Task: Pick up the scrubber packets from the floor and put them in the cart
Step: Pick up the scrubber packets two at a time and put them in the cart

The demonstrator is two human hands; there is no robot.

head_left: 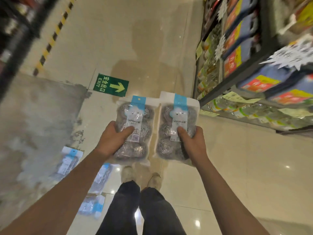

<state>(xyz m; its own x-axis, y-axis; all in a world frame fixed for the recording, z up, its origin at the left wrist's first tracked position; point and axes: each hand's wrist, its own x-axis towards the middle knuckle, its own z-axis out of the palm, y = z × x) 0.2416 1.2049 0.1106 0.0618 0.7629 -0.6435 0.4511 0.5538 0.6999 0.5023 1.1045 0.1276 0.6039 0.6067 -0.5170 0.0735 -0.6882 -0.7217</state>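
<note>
I hold two clear packets of steel scrubbers side by side above the floor. My left hand [113,139] grips the left packet [135,116] with the thumb across its label. My right hand [192,141] grips the right packet [177,114] the same way. Both packets have blue and white header cards and stand upright in my grip. Three more scrubber packets lie on the floor at the lower left: one [67,162], a second [101,178] and a third [92,206]. No cart is in view.
Store shelves [254,68] full of goods run along the right side. A green exit sign sticker [111,84] is on the tiled floor ahead. A dark shelf unit [15,31] stands at the far left. My legs and shoes [140,178] are below.
</note>
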